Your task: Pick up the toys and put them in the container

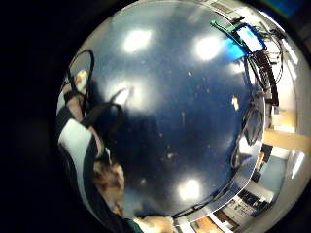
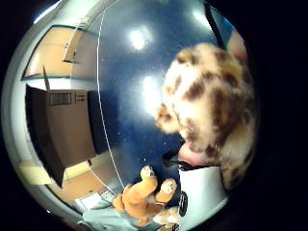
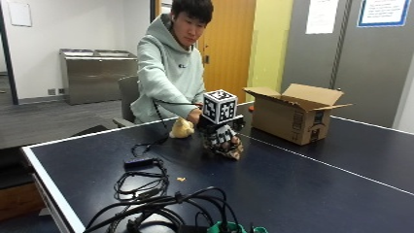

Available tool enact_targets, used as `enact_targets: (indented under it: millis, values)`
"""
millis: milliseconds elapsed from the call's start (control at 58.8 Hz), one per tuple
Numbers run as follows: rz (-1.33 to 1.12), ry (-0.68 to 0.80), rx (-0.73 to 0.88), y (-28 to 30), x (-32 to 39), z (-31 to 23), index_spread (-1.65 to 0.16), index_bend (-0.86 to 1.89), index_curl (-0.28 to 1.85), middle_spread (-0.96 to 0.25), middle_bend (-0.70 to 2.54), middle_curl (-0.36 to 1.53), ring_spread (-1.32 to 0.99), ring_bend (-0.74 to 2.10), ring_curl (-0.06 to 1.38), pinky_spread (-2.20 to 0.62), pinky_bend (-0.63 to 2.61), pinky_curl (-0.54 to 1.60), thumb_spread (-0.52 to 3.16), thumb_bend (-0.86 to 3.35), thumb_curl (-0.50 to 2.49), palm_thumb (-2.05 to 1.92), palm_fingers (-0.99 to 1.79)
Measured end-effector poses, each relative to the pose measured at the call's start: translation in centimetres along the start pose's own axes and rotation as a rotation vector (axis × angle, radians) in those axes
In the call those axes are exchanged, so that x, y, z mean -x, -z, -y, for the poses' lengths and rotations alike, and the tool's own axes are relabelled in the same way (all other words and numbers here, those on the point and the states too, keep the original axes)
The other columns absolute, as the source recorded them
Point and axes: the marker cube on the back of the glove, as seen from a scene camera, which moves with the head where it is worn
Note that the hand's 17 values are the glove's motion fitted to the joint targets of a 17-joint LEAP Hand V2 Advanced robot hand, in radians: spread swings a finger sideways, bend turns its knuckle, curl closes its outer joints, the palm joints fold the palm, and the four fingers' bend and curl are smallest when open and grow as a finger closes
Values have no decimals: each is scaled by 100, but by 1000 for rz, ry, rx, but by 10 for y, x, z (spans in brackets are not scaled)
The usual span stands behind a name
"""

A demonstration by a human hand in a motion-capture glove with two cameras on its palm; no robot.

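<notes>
My gloved right hand (image 3: 220, 135) grips a brown-spotted plush toy (image 3: 228, 148) low over the middle of the dark blue table (image 3: 304, 184); whether the toy touches the surface I cannot tell. The spotted toy (image 2: 211, 110) fills much of the thumb side palm view, and a bit of it (image 1: 109, 180) shows in the little finger side view. A tan plush toy (image 3: 182, 128) lies on the table by the person's bare hand (image 3: 194, 116); the tan toy (image 2: 144, 195) also shows in the thumb side view. An open cardboard box (image 3: 290, 116) stands to the right of my hand.
A tangle of black cables (image 3: 155, 204) and a small black device (image 3: 139, 161) lie at the table's near left. A white line (image 3: 323, 162) runs across the table. A small orange object (image 3: 251, 108) lies behind the box. The cardboard box (image 2: 67, 127) stands by the table edge.
</notes>
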Motion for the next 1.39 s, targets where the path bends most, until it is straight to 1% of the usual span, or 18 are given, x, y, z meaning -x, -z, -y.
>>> enact_targets:
  millis: [170, 289, 561, 646, 816, 936, 1004, 1021, 1072, 1123, 1157, 1208, 1242, 1276, 1293, 1310, 1344, 1395]
  values:
    - [-7, 30, 136, 13, -11, -40, -24, 25, 2, -17, 93, 50, -31, 139, 58, -37, 100, 41, 103, 16, 51, 57, 123]
    - [22, 58, 128, 46, -6, -68, -23, 34, 4, -18, 99, 54, -31, 141, 60, -38, 103, 43, 89, 13, 58, 61, 121]
    - [102, 186, -95, 173, 71, -142, -22, 45, 8, -19, 104, 60, -31, 146, 61, -38, 107, 47, 71, 7, 69, 64, 116]
    - [103, 240, -191, 205, 98, -146, -21, 47, 8, -19, 105, 61, -31, 147, 62, -38, 108, 48, 68, 5, 72, 65, 115]
    - [37, 411, -276, 249, 193, -172, -21, 49, 9, -19, 106, 63, -31, 148, 62, -38, 110, 49, 65, 2, 77, 67, 113]
    - [92, 487, -283, 266, 256, -165, -21, 50, 10, -19, 106, 65, -31, 148, 62, -39, 110, 49, 63, 0, 80, 68, 113]
    - [52, 544, -312, 267, 269, -138, -20, 50, 10, -19, 106, 65, -31, 149, 62, -39, 110, 50, 63, -1, 81, 68, 112]
    - [5, 523, -333, 266, 260, -119, -20, 50, 11, -19, 106, 66, -31, 149, 62, -39, 110, 50, 63, -1, 82, 68, 112]
    - [-114, 356, -378, 263, 242, -64, -20, 51, 11, -19, 106, 66, -31, 149, 62, -38, 110, 50, 62, -1, 83, 68, 113]
    - [-134, 296, -364, 257, 258, -48, -20, 50, 11, -19, 106, 66, -31, 149, 62, -38, 111, 50, 62, -1, 84, 68, 112]
    - [-88, 339, -326, 253, 282, -57, -20, 51, 11, -19, 105, 66, -31, 148, 62, -38, 111, 50, 62, -1, 84, 68, 112]
    - [-3, 548, -234, 243, 331, -93, -20, 46, 11, -19, 104, 66, -31, 149, 62, -38, 109, 49, 66, -2, 84, 66, 108]
    - [-37, 635, -174, 233, 349, -106, -20, 41, 10, -18, 101, 65, -30, 149, 61, -39, 107, 49, 71, -3, 82, 64, 104]
    - [-85, 674, -109, 225, 355, -111, -22, 31, 9, -18, 92, 63, -30, 145, 59, -39, 105, 48, 85, -4, 77, 57, 87]
    - [-83, 671, -77, 222, 359, -114, -24, 27, 10, -17, 71, 57, -30, 136, 57, -34, 107, 49, 90, -11, 73, 45, 37]
    - [-57, 638, -51, 221, 367, -119, -25, 30, 15, -16, 63, 58, -29, 133, 60, -31, 112, 55, 94, -10, 70, 41, 19]
    - [16, 537, -34, 222, 381, -127, -25, 36, 20, -9, 40, 51, -19, 91, 54, -21, 120, 58, 96, -17, 64, 21, -50]
    - [59, 447, -61, 229, 378, -126, -25, 31, 17, -6, 28, 44, -13, 64, 42, -13, 117, 49, 100, -12, 58, 10, -44]
